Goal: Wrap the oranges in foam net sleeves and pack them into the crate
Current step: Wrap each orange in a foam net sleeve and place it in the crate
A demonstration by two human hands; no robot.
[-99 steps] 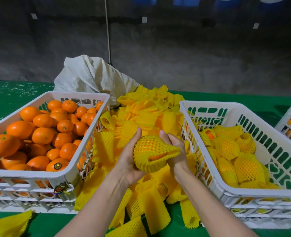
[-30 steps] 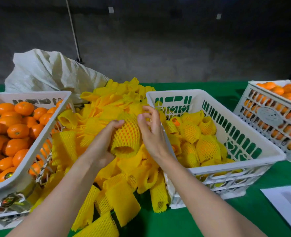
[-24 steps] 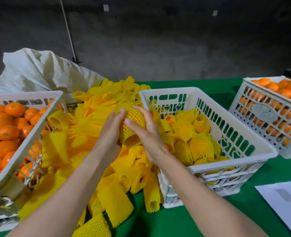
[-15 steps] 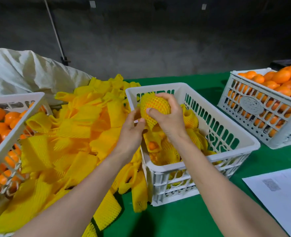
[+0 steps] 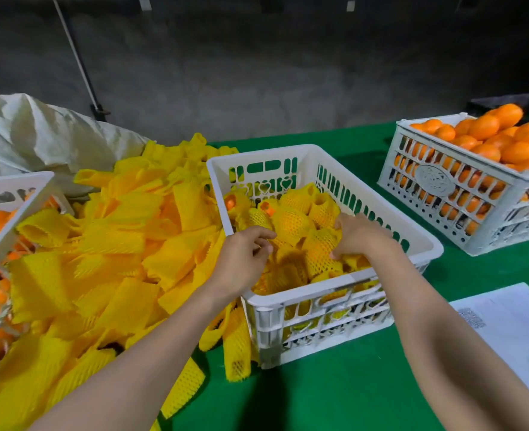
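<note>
My right hand grips an orange in a yellow foam net sleeve inside the white slotted plastic crate. My left hand curls near it, apart from the right; whether it pinches anything, I cannot tell. Loose yellow foam sleeves lie heaped to its left.

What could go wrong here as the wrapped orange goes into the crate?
1. The right hand holds the wrapped orange atop others in the crate; released there, it may roll or shed its sleeve.
2. At the crate's far left corner, bare peel shows at open sleeve ends; that fruit may bruise.
</note>
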